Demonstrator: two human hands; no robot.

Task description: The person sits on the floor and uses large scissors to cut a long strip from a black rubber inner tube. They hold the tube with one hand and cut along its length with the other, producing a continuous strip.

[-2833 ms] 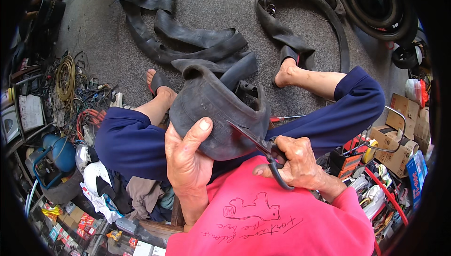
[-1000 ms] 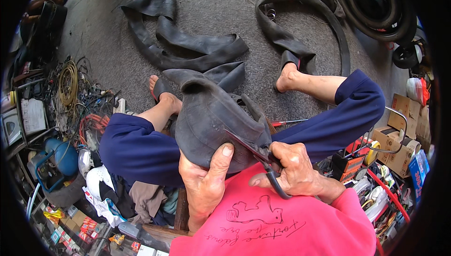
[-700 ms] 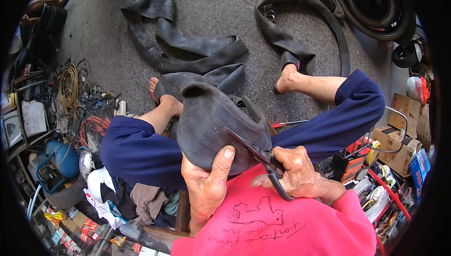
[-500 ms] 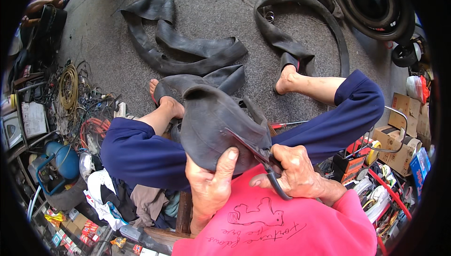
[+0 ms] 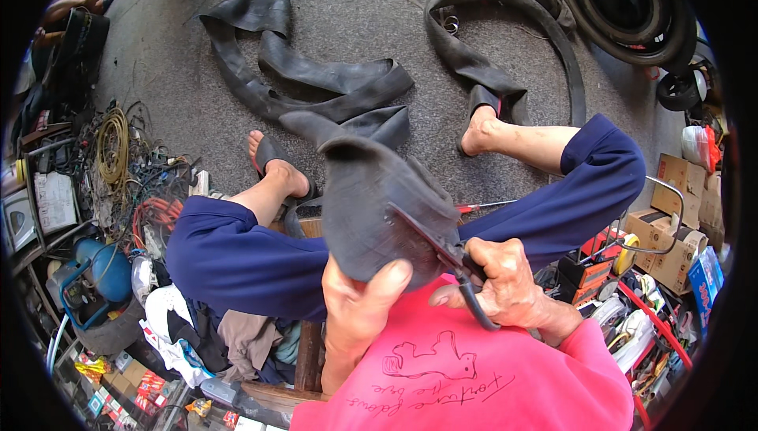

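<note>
A wide piece of black rubber inner tube (image 5: 371,206) hangs in front of me, over my lap. My left hand (image 5: 359,304) grips its lower edge, thumb on top, slightly blurred. My right hand (image 5: 505,285) is closed round dark-handled scissors (image 5: 476,303), with one curved handle showing below the fingers. The scissors' blade lies across the right part of the rubber, pointing up and to the left. How far the blades are apart I cannot tell. The tube's far end droops toward other rubber strips on the ground.
Long flattened inner tubes (image 5: 335,79) lie on the grey ground ahead, and another loops (image 5: 572,60) at right. Wheels with tyres (image 5: 624,4) stand far right. Wires and a coiled hose (image 5: 113,146) crowd the left; cardboard boxes (image 5: 667,249) and tools the right.
My left hand and the rubber have shifted a little to the right. The scissors and my right hand have moved slightly right too.
</note>
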